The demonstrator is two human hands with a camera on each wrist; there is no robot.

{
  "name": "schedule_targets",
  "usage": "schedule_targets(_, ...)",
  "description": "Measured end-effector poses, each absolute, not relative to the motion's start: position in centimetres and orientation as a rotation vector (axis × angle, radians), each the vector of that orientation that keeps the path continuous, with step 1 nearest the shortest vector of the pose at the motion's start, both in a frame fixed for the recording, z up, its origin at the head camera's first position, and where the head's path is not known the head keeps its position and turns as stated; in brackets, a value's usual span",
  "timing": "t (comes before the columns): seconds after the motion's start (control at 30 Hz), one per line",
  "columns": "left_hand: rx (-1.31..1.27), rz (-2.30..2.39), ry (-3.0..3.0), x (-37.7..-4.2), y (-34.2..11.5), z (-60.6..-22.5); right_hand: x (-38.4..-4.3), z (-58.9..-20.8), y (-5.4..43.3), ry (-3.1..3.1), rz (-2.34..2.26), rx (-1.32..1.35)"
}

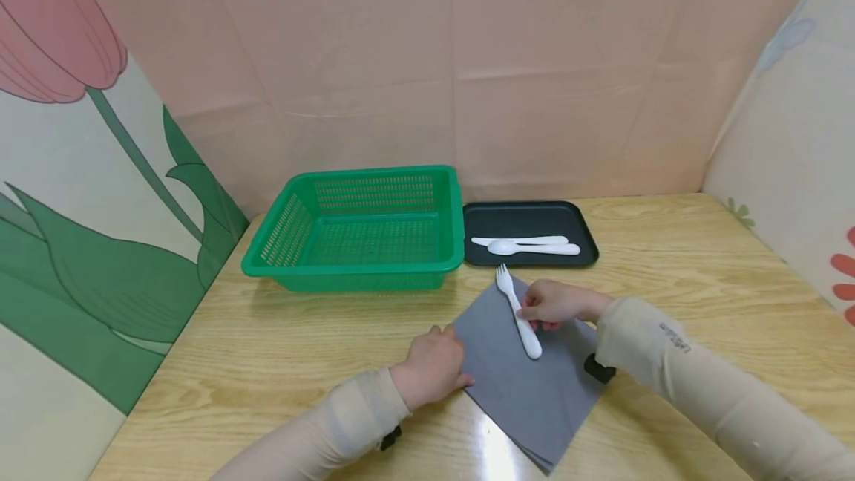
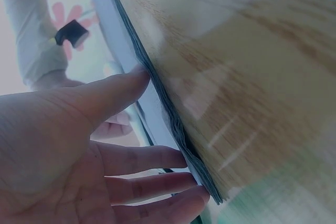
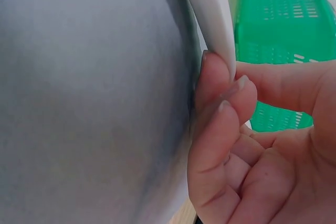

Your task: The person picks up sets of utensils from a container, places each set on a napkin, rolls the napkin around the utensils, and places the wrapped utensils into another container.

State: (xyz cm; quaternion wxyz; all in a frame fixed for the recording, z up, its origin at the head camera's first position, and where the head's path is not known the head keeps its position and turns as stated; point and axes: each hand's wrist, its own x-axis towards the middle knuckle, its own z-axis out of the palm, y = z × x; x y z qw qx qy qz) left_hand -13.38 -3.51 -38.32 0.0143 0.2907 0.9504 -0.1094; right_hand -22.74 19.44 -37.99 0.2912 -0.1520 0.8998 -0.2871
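A folded grey cloth napkin (image 1: 514,392) lies slantwise on the wooden table, its layered edge (image 2: 165,95) showing in the left wrist view. Over it, my right hand (image 1: 557,300) pinches a white plastic fork (image 1: 529,338) between thumb and fingers, tines toward the back. In the right wrist view the fork handle (image 3: 212,14) emerges from the fingertips, close above the cloth. My left hand (image 1: 430,366) rests at the napkin's left edge, with thumb and extended fingers (image 2: 147,157) touching it.
A green perforated basket (image 1: 367,269) stands at the back left. Beside it sits a black tray (image 1: 521,217) bearing a white knife (image 1: 554,240) and a white spoon (image 1: 504,247). Printed walls border the table on both sides, and a pink sheet (image 1: 534,95) hangs behind.
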Motion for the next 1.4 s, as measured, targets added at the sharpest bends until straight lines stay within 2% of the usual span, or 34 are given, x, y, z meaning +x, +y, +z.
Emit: schedule_targets(1.4, 0.87, -0.325, 2.951, -13.32, -3.38, -38.05, -22.4, -38.59, 18.46, 2.412, -0.805, -0.31)
